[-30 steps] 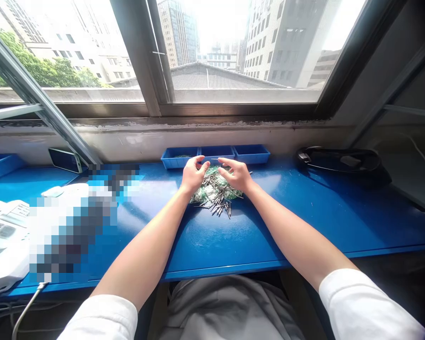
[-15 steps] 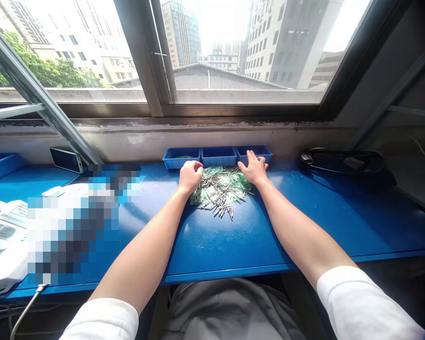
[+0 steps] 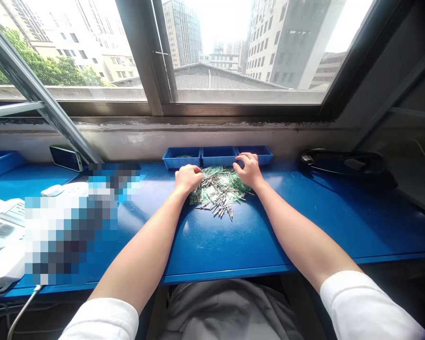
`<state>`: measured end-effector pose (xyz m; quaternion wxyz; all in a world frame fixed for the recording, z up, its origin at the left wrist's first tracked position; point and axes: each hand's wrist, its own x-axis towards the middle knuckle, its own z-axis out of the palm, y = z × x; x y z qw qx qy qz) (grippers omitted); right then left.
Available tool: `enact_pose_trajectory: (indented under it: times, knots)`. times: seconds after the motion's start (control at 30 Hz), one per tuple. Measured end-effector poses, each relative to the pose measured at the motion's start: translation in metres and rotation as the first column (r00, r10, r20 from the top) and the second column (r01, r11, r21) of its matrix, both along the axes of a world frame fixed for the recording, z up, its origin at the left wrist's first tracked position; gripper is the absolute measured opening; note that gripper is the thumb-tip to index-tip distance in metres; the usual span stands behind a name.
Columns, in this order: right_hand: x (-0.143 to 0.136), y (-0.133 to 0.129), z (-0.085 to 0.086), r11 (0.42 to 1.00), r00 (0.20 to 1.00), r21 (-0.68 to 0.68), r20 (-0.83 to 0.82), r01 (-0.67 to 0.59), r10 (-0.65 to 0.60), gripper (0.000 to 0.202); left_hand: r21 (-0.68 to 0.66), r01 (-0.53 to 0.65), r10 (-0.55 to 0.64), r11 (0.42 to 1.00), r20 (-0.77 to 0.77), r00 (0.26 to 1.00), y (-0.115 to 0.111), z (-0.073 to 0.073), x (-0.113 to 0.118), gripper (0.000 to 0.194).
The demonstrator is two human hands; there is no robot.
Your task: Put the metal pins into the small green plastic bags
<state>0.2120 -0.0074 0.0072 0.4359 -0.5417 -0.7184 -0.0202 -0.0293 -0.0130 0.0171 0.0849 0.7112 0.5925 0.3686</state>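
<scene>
Many slim silvery metal pins [image 3: 220, 197], probably light, stiff, best pinched mid-shaft, lie between a curled left hand [image 3: 188, 179], grip unclear, and a spread-fingered right hand [image 3: 250, 171].

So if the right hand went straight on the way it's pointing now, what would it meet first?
Most likely the row of blue bins, about where the middle bin and right bin meet. The right hand overlaps them in view, so the depth between is unclear.

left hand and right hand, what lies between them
In the head view, a pile of thin metal pieces and green material lies between the left hand and right hand.
</scene>
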Motion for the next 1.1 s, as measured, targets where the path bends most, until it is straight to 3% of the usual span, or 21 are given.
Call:
enact_pose_trajectory:
  times: [0.2,0.4,0.53,0.7,0.9,1.1]
  knots:
    - [-0.017,-0.015,0.005,0.971,0.971,0.056,0.071,-0.231,0.227,0.012,0.006,-0.053,0.053,0.999,0.008,0.999,-0.002,0.006,-0.003,0.014]
    - [-0.019,-0.017,0.004,0.971,0.968,0.022,0.084,-0.240,0.237,0.013,-0.087,0.056,-0.066,0.995,-0.123,0.990,-0.003,0.005,-0.003,0.012]
    - [-0.018,-0.017,0.004,0.971,0.969,0.010,0.074,-0.239,0.237,0.014,0.005,0.120,-0.118,0.993,-0.132,0.984,-0.003,0.001,-0.001,0.017]
    - [-0.021,-0.021,0.006,0.958,0.956,0.024,0.083,-0.285,0.282,0.013,0.192,0.152,-0.156,0.970,0.004,0.988,-0.005,0.004,0.003,0.017]
    - [-0.034,-0.027,0.008,0.911,0.909,0.018,0.069,-0.413,0.411,0.025,0.125,0.235,-0.263,0.964,0.310,0.914,-0.016,0.007,0.021,0.017]
    - [-0.040,-0.028,0.009,0.932,0.931,0.058,-0.047,-0.358,0.361,0.014,0.112,0.240,-0.263,0.964,0.297,0.918,-0.021,0.007,0.030,0.022]
